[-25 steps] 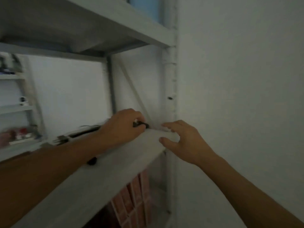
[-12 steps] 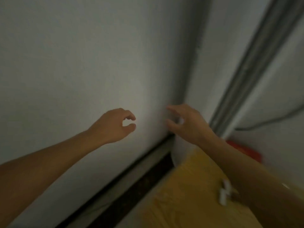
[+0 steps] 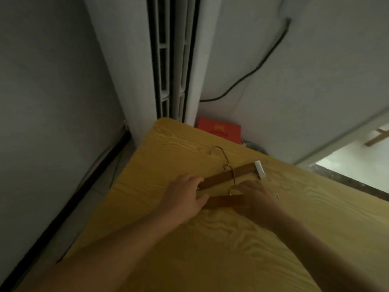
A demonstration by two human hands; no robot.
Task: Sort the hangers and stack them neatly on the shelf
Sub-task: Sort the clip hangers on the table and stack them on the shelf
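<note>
Two brown wooden hangers with wire hooks lie on a yellow wood-grain table (image 3: 189, 260). The far hanger (image 3: 229, 175) has a white clip (image 3: 260, 170) at its right end. The near hanger (image 3: 226, 200) lies just in front of it. My left hand (image 3: 184, 198) rests over the left ends of both hangers, thumb by the near one. My right hand (image 3: 255, 197) covers the right part of the near hanger, fingers curled on it. The shelf is out of view.
A tall white air-conditioner unit (image 3: 172, 60) stands at the table's far corner. A red box (image 3: 219, 129) sits behind the table edge. A black cable (image 3: 252, 70) runs down the wall. Grey wall and dark baseboard lie to the left.
My view swung from the shelf, past the bare wall, down to the table. Both hands left the shelf empty and now lie on the two wooden hangers.
</note>
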